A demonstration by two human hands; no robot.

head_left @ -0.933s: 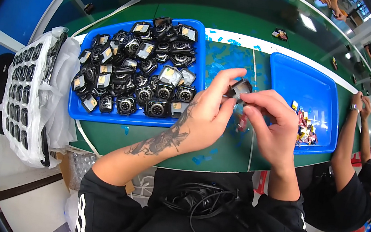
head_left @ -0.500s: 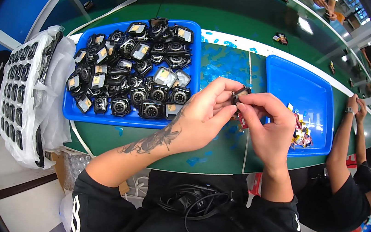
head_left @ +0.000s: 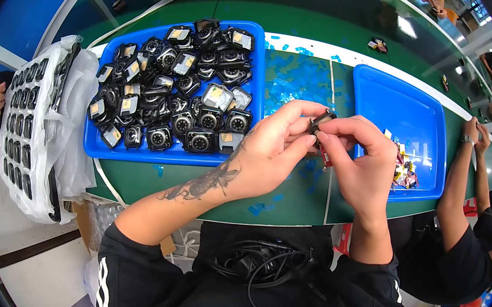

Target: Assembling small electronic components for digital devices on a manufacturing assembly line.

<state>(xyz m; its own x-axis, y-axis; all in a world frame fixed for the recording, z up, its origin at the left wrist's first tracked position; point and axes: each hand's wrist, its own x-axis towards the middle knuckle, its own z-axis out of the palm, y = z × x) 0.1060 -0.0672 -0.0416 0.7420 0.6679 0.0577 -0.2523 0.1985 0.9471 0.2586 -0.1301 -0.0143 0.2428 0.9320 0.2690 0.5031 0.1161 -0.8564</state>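
Above the green worktop (head_left: 204, 194), my left hand (head_left: 267, 153) is closed round the edge of a small black watch case (head_left: 322, 120). Thumb and forefinger of my right hand (head_left: 362, 168) pinch at the near side of this case, so most of it is hidden. A little red piece (head_left: 325, 157) shows just below the fingertips; whether it is joined to the case I cannot tell. To the left, a blue tray (head_left: 261, 82) is heaped with black watch cases (head_left: 199, 142), some with pale inner parts showing.
A second blue tray (head_left: 396, 104) at the right holds small red, yellow and white pieces (head_left: 404, 173). Blue film scraps (head_left: 294, 86) litter the worktop between the trays. Stacked white trays of watch parts (head_left: 23, 120) stand at far left. A co-worker's arm (head_left: 455, 173) is close at right.
The watch case has tilted between my hands, which stay together in nearly the same place. At the far left, another person's hand has come into view. The whole view has shifted slightly.
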